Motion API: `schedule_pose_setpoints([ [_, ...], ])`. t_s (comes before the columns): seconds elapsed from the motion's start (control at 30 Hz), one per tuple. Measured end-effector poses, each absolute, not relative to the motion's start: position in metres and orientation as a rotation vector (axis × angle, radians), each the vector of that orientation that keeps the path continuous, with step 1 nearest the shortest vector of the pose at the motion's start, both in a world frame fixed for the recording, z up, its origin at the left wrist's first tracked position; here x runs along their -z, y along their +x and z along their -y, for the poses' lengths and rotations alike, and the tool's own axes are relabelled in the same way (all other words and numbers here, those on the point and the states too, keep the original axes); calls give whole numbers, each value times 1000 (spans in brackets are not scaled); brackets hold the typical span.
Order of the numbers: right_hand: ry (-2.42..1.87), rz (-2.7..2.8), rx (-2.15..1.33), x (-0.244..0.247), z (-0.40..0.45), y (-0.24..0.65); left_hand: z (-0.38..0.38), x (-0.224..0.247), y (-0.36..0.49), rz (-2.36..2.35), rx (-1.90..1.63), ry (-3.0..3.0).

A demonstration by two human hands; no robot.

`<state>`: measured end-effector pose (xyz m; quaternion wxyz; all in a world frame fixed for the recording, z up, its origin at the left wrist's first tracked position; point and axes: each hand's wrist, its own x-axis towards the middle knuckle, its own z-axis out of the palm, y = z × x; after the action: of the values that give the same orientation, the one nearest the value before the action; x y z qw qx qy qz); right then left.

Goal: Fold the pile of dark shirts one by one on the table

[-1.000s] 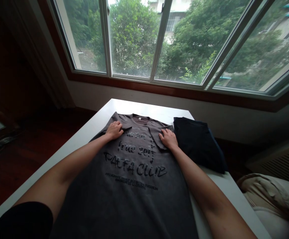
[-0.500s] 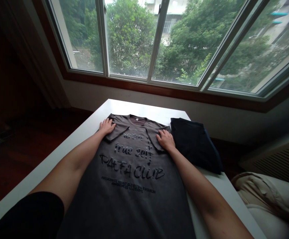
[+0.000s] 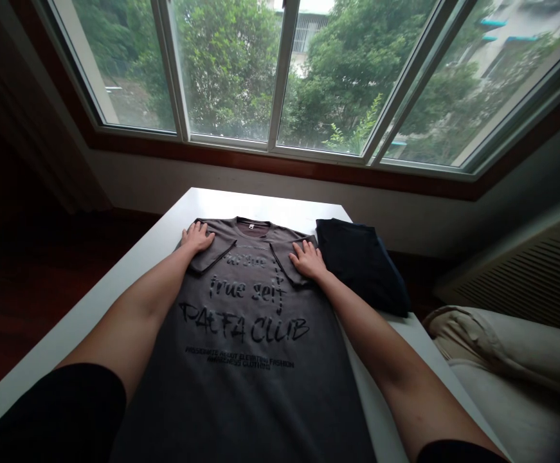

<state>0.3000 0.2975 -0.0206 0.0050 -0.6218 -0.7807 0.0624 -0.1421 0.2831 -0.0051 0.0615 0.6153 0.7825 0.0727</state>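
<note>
A dark grey T-shirt (image 3: pixel 241 399) with black lettering lies front up, its collar toward the window and both sleeves folded inward over the chest. My left hand (image 3: pixel 197 237) rests flat on the left sleeve near the shoulder, fingers stretched out. On the right sleeve lies my right hand (image 3: pixel 307 259), its fingers spread against the fabric. Neither hand grips the cloth. The shirt's lower end runs out of view at the bottom.
The shirt is on a white table (image 3: pixel 260 204). A folded black garment (image 3: pixel 357 263) lies at the table's right edge. Beyond stands a window (image 3: pixel 280 145); at right are a beige cushioned seat (image 3: pixel 515 360) and a slatted panel (image 3: pixel 525 257).
The camera view has shifted slightly, so everything sits further left in the picture. My hands stay on the sleeves, the right one a little further inward.
</note>
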Motion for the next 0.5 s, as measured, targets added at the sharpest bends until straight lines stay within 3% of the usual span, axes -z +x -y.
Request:
schedule_pose_setpoints([
  [0.17,-2039,2327,-241,20,-300,298,-271,-8,-134,-2401,-272,1840],
  [0.3,-1971,2375,-276,19,-301,299,-243,-19,-112,-2346,-515,2093],
  [0.5,-1933,2229,-425,-8,-320,318,-171,-20,-31,-1673,-647,2610],
])
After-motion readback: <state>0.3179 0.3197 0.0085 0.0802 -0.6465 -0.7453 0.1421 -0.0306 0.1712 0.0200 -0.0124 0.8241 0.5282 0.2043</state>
